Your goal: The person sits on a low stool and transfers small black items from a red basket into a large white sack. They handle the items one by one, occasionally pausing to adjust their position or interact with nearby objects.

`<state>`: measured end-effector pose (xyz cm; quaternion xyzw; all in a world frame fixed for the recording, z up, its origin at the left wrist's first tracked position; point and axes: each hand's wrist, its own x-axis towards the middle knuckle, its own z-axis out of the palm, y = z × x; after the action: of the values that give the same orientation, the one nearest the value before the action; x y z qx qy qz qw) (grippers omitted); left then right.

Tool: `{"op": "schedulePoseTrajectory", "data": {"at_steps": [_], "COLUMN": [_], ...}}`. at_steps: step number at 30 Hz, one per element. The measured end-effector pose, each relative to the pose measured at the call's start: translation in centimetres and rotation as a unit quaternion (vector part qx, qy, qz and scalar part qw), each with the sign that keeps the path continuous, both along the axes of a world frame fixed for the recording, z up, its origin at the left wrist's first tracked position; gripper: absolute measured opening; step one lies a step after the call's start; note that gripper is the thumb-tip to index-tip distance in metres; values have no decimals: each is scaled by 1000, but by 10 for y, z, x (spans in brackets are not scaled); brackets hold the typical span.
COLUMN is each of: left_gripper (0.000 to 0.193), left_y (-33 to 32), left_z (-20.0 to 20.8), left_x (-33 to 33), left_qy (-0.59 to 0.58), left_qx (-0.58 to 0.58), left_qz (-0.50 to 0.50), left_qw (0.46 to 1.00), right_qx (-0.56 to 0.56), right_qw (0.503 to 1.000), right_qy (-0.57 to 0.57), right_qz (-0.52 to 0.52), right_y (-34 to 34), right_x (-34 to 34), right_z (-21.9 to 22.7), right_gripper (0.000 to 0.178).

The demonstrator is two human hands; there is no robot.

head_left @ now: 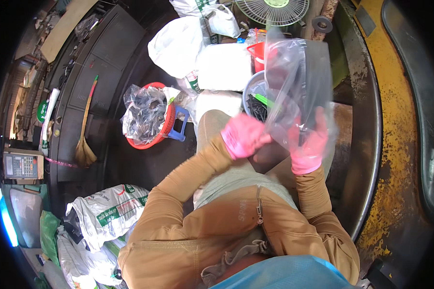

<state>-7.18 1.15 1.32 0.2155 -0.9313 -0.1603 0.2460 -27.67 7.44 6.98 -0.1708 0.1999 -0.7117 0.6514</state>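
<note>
Right fingers [320,121] blurred, veiled by clear bag [299,72]; fan [273,10] cut off.

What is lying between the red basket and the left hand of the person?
The head view shows a blue plastic piece, perhaps a stool, beside the red basket, then the person's knee, before the left hand.

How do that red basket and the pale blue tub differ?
The red basket is red, while the pale blue tub is a light, bluish colour. The basket is filled with crumpled clear plastic; the tub holds dark pieces and something bright green. The basket sits farther left, while the tub is partly hidden by the clear bag. Both have curved rims and open tops.
</note>
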Motion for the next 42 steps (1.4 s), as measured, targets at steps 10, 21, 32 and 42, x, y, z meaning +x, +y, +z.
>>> {"op": "schedulePoseTrajectory", "data": {"at_steps": [10, 21, 32, 42], "left_gripper": [88, 63, 75, 45], "left_y": [-16, -68, -158, 107], "left_z": [-14, -117, -200, -317], "left_x": [3, 191, 407, 275], "left_qy": [422, 590, -106, -240], "left_qx": [525, 575, 170, 501], "left_qz": [-19, 223, 756, 370], "left_qw": [739, 521, 623, 745], "right_qx": [-178, 26, 187, 196], "right_qw": [685, 807, 743, 781], "right_qy": [630, 534, 564, 576], "right_qz": [-320, 250, 307, 144], "right_y": [-33, -41, -20, 8], "right_x": [-17, -19, -25, -101], "right_z": [-138, -115, -183, -121], "right_gripper": [49, 51, 51, 43]}}
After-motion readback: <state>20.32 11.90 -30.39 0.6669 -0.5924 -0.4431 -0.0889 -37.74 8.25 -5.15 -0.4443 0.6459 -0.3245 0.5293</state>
